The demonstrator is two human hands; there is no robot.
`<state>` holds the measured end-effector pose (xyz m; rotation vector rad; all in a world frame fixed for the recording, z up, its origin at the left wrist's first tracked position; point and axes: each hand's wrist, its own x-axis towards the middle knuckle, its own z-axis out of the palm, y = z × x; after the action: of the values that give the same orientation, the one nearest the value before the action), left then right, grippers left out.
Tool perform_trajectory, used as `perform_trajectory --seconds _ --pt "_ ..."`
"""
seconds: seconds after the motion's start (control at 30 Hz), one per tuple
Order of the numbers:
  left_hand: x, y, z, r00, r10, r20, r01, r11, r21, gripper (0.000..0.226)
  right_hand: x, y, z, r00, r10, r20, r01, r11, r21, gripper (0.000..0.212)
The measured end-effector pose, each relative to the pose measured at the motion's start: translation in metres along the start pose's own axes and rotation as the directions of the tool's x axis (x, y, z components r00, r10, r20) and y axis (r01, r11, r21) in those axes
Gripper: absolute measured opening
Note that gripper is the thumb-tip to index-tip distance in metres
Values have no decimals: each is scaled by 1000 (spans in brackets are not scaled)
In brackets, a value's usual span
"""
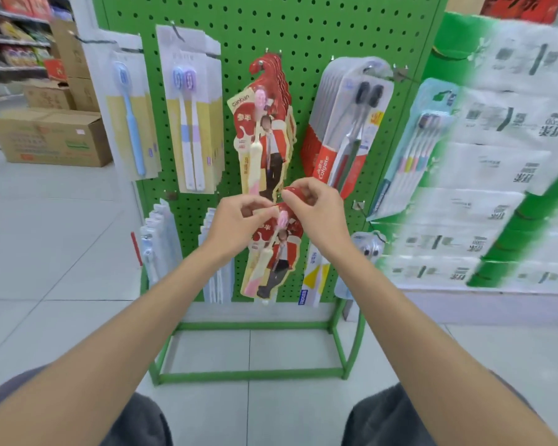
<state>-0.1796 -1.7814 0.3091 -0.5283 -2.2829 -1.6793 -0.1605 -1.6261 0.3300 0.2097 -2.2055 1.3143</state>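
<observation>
On the green pegboard (303, 30), a blue toothbrush pack (128, 117) hangs near the left edge. Next the left hand (236, 226), grip pinched on the upper left of the red toothbrush card (276, 252). The card hangs before the pegboard's lower middle, under a stack of like cards (268, 130). Then the right hand (319, 217), grip clamped on the card's red top tab. Judged light, thin, bendy, with a slick blister: hold it by the stiff top tab. A Colgate pack (348, 130) hangs toward the right edge.
</observation>
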Motion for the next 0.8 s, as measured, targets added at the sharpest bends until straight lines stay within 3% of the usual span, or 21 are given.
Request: perform_trajectory --seconds 0.23,0.43,0.6,0.8 --pt "-14 -19 -2 987 -157 32 158 986 -50 5 -15 19 10 980 171 100 -182 977 113 20" --pt "-26 -25 -4 948 -310 -70 289 933 -216 7 -55 45 21 875 376 305 -423 900 104 47" --pt "-28 -30 -15 895 -397 -206 337 902 -271 13 -89 57 28 756 420 502 -540 834 117 20" --pt "-27 -22 -26 877 -399 -269 309 895 -321 7 -110 59 25 644 384 662 -567 820 76 21"
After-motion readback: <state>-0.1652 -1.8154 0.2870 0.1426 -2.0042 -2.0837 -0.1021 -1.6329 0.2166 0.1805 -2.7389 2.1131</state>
